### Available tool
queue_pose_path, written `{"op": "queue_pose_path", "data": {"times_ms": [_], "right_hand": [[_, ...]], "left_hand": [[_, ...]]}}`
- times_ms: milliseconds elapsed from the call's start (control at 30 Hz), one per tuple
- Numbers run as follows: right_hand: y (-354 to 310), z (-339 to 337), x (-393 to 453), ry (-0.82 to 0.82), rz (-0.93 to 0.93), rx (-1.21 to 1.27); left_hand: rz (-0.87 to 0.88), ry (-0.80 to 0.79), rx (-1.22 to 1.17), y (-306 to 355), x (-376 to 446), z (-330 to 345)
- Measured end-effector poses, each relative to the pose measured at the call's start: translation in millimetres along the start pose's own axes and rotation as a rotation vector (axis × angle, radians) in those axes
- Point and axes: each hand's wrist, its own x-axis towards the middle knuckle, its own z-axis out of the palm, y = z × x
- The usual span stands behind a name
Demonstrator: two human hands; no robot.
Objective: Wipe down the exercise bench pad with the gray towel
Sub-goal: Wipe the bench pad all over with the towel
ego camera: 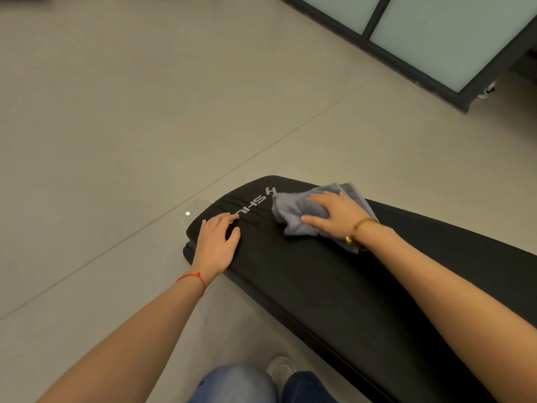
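Observation:
The black exercise bench pad (pixel 313 274) runs from the centre to the lower right, with white lettering near its far end. A crumpled gray towel (pixel 293 210) lies on that far end, next to the lettering. My right hand (pixel 334 218) presses flat on the towel, fingers spread over it, a gold bracelet on the wrist. My left hand (pixel 216 239) rests flat on the pad's near-left corner, fingers apart, holding nothing, with a red string on the wrist.
Beige floor tiles (pixel 130 126) spread to the left and beyond the bench. A dark-framed frosted glass partition (pixel 430 39) stands at the upper right. My knees in blue jeans (pixel 241 385) and a white shoe (pixel 280 370) show at the bottom edge.

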Motion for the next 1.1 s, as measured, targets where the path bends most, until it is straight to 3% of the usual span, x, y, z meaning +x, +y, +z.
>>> {"op": "queue_pose_path", "data": {"times_ms": [100, 333, 533, 833, 1100], "right_hand": [[-6.0, 13.4, 36.7, -0.023, 0.142, -0.074], [-56.4, 17.3, -35.2, -0.072, -0.104, 0.024], [-51.6, 8.3, -77.8, -0.041, -0.072, 0.055], [-49.3, 8.6, -57.4, 0.005, 0.075, -0.025], [-31.6, 20.2, 23.4, -0.038, 0.167, -0.055]], "left_hand": [[-0.004, 0.014, -0.010, -0.7, -0.1, 1.8], [0.015, 0.034, -0.036, -4.4, 0.8, 3.2], [0.007, 0.035, -0.058, -3.1, 1.0, 2.9], [0.016, 0.024, -0.048, -2.1, 2.0, 2.9], [0.008, -0.051, -0.021, 2.0, 1.6, -5.3]]}}
